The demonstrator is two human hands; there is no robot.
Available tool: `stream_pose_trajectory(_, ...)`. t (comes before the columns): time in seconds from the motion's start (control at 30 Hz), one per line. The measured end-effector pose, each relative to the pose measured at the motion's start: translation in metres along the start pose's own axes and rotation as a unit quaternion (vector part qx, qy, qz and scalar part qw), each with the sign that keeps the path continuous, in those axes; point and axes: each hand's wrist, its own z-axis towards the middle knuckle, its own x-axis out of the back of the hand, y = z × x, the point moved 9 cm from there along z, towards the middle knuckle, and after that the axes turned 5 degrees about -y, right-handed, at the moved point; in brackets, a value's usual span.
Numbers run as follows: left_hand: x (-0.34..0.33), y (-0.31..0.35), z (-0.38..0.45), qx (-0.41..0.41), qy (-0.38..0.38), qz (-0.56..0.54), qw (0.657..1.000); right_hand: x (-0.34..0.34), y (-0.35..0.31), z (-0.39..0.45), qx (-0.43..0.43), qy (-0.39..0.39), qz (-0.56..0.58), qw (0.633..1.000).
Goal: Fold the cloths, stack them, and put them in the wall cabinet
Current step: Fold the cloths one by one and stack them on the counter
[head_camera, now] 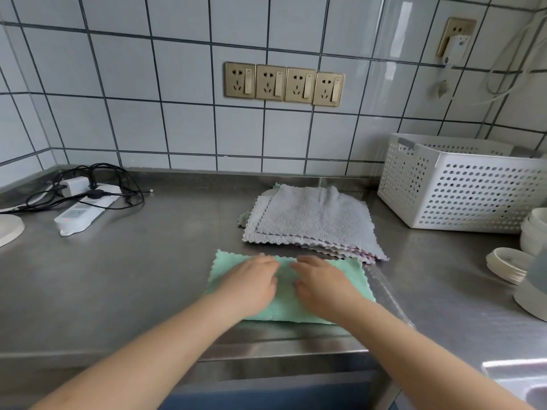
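Left hand (251, 284) and right hand (321, 284) side by side, each grip released, fingers flat and pressing on the green cloth (285, 303) near the front edge of the steel bench (133, 276). Just behind it, touching its far right corner, a stack of grey cloths (310, 223). Further right a white perforated basket (461, 184); far left a power strip (81, 213) with black cables.

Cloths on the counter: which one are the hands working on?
The green cloth nearest the counter's front edge; both the left hand and right hand press flat on it. The grey cloths lie untouched in a pile behind it.
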Motion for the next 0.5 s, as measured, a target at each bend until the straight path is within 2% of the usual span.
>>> stream_pose_trajectory(0.1, -0.017, 0.007, 0.003, 0.004, -0.023, 0.022, 0.999, -0.022, -0.009, 0.01, -0.014, -0.034, 0.014, 0.999)
stream_pose_trajectory(0.2, -0.03, -0.008, -0.005, 0.025, -0.056, 0.052, 0.997, -0.03, -0.001, 0.004, -0.016, -0.031, -0.008, 0.999)
stream_pose_trajectory(0.5, -0.028, -0.043, -0.023, 0.088, -0.113, 0.066, 0.988, -0.028, 0.053, -0.018, -0.073, -0.067, -0.057, 0.993)
